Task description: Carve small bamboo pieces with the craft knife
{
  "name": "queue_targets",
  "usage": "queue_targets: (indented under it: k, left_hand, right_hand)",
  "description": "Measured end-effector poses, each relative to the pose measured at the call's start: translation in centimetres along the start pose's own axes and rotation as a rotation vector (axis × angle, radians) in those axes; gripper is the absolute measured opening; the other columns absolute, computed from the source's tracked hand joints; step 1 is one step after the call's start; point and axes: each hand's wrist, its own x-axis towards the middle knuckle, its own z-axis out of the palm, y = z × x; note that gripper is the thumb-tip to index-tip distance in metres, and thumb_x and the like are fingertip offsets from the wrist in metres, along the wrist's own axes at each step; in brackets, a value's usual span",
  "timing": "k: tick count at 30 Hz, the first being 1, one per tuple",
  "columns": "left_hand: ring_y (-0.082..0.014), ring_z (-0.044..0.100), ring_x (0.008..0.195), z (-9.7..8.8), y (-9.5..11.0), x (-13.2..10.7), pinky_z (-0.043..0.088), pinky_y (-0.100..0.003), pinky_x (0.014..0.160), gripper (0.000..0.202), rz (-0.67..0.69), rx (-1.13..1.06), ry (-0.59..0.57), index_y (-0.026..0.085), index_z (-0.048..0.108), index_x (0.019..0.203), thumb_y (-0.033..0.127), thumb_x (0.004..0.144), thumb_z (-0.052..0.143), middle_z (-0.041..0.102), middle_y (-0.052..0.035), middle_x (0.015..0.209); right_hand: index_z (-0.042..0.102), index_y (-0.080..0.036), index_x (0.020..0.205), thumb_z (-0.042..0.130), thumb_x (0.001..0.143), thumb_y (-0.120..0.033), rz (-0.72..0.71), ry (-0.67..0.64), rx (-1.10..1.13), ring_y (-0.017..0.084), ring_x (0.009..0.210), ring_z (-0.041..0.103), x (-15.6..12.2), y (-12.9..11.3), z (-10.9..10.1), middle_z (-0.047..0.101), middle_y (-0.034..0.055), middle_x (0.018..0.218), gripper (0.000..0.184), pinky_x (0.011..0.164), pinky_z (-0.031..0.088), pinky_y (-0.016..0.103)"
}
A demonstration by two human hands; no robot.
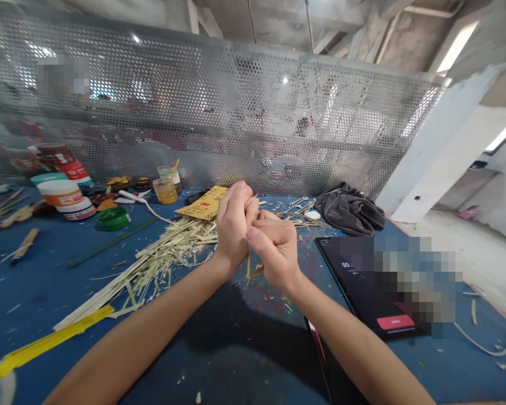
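Observation:
My left hand [233,223] and my right hand [275,246] are closed and pressed together above the blue table [46,287]. Both grip thin pale bamboo strips [251,269] whose ends stick out below the fists. What lies inside the fists is hidden. A heap of split bamboo slivers [164,253] lies on the table just left of my hands.
A tablet [362,287] with a red button lies at the right, a dark cloth [349,208] behind it. Paint tubs [63,197], a green tape roll [112,218], a jar [165,190], a yellow sandpaper sheet [204,203] and a yellow ruler [50,340] lie left. A perforated metal screen [236,112] walls the back.

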Motion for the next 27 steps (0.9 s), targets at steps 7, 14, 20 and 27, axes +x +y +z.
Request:
queue_targets:
  k: [7, 14, 20, 27]
  left_hand:
    - [-0.0065, 0.022, 0.037, -0.1, -0.5, 0.5, 0.019, -0.021, 0.037, 0.036, 0.1, -0.037, -0.021, 0.019, 0.035, 0.057, 0.019, 0.093, 0.04, 0.027, 0.0061, 0.048]
    - [-0.0073, 0.021, 0.036, 0.0, -0.7, -0.2, 0.017, -0.023, 0.039, 0.038, 0.311, -0.097, 0.031, 0.021, 0.037, 0.061, 0.04, 0.092, 0.048, 0.026, 0.0073, 0.038]
    - [-0.0083, 0.022, 0.037, -0.4, -0.4, 0.1, 0.018, -0.027, 0.042, 0.039, 0.302, -0.076, 0.037, 0.022, 0.037, 0.062, 0.041, 0.093, 0.046, 0.026, 0.0064, 0.04]
    - [-0.0092, 0.017, 0.037, -0.6, 1.1, 0.4, 0.013, -0.03, 0.043, 0.038, 0.321, 0.025, -0.013, 0.022, 0.035, 0.061, 0.035, 0.096, 0.039, 0.019, 0.0054, 0.042]
  right_hand:
    - [0.033, -0.02, 0.045, 0.049, 0.082, -0.026, 0.145, 0.152, 0.02, 0.01, 0.049, 0.033, 0.4, 0.9, 0.0, 0.036, -0.0053, 0.047, 0.041, 0.059, 0.034, 0.029]
    - [0.044, -0.022, 0.076, 0.055, 0.08, -0.043, 0.735, 0.499, 0.882, 0.007, 0.05, 0.041, 2.8, 0.4, -1.1, 0.044, -0.0058, 0.064, 0.024, 0.046, 0.037, 0.019]
    - [0.035, -0.023, 0.063, 0.033, 0.092, -0.058, 0.899, 0.164, 1.14, 0.007, 0.033, 0.011, 2.0, -1.2, -0.4, 0.02, -0.0111, 0.039, 0.045, 0.031, 0.015, 0.016]
    - [0.031, -0.022, 0.061, 0.03, 0.096, -0.045, 0.903, 0.144, 1.202, 0.006, 0.032, 0.005, 1.5, -2.6, 0.4, 0.018, -0.0112, 0.036, 0.042, 0.029, 0.012, 0.013]
